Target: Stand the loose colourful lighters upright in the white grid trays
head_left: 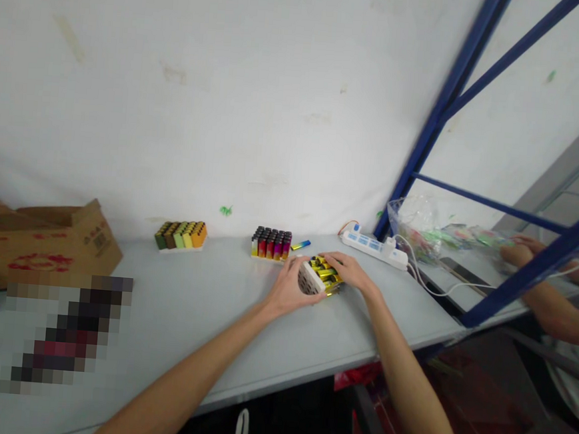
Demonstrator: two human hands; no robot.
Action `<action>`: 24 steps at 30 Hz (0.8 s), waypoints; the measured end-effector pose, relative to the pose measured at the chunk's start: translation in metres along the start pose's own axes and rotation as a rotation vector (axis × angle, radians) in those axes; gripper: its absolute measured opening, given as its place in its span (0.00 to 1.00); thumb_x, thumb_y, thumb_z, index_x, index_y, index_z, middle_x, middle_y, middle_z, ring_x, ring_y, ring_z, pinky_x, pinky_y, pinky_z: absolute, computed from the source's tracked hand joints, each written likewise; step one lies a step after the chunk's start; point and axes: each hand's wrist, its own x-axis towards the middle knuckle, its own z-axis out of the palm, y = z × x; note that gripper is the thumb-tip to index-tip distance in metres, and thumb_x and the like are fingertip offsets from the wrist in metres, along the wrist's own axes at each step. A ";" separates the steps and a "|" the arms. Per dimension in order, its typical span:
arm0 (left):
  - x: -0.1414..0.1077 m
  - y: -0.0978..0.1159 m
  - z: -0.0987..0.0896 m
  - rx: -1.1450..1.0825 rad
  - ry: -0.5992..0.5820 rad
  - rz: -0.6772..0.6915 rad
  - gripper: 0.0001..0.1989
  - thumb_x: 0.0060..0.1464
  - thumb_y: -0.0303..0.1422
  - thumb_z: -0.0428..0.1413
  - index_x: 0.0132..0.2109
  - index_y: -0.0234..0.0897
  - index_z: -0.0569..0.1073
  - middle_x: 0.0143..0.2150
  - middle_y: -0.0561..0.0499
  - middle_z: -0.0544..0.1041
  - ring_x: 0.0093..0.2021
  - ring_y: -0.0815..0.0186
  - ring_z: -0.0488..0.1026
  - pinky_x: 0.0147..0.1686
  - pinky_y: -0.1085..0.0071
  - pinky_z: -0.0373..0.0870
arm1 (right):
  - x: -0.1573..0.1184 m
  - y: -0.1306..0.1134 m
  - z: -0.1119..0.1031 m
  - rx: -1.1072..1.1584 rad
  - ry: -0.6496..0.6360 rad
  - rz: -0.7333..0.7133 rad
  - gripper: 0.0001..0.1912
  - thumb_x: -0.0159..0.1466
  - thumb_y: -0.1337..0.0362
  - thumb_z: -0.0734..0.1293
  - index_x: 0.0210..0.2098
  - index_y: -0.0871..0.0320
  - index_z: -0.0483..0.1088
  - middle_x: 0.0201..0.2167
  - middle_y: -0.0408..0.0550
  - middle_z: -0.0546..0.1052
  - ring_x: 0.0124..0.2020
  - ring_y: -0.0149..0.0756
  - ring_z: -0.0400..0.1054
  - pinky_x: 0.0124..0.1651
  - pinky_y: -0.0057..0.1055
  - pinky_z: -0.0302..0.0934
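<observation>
Between my two hands is a white tray (pixel 309 282) tipped on its side, its holed underside facing left. Shiny yellow lighters (pixel 326 271) fill it and point to the right. My left hand (pixel 286 290) grips the tray's base, thumb below and fingers above. Over the top and right of the lighters lies my right hand (pixel 349 268), its fingers curled against them. Just behind stands a tray of lighters in yellow, red and purple (pixel 271 244). A single blue and yellow lighter (pixel 300 245) lies beside it on the table.
Green to orange lighters (pixel 182 235) stand in a tray further left. A cardboard box (pixel 47 245) sits at the far left, near a pixelated patch. A white power strip (pixel 374 247), plastic bag (pixel 414 220) and blue metal frame (pixel 426 141) are right. Another person's arm (pixel 554 298) shows beyond.
</observation>
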 end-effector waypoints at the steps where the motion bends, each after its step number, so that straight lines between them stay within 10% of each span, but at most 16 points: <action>1: -0.001 0.000 -0.001 0.000 -0.007 -0.004 0.42 0.41 0.45 0.71 0.61 0.40 0.65 0.59 0.43 0.70 0.62 0.51 0.68 0.65 0.55 0.65 | 0.001 0.005 -0.001 0.011 0.002 0.000 0.21 0.72 0.52 0.60 0.49 0.55 0.81 0.52 0.52 0.82 0.54 0.46 0.75 0.62 0.44 0.64; 24: -0.003 -0.002 -0.002 -0.001 -0.033 0.006 0.43 0.43 0.47 0.70 0.63 0.42 0.63 0.59 0.43 0.68 0.62 0.50 0.68 0.65 0.52 0.65 | -0.002 0.001 0.008 0.334 0.060 -0.017 0.23 0.70 0.49 0.61 0.50 0.55 0.79 0.53 0.49 0.81 0.56 0.47 0.73 0.66 0.46 0.59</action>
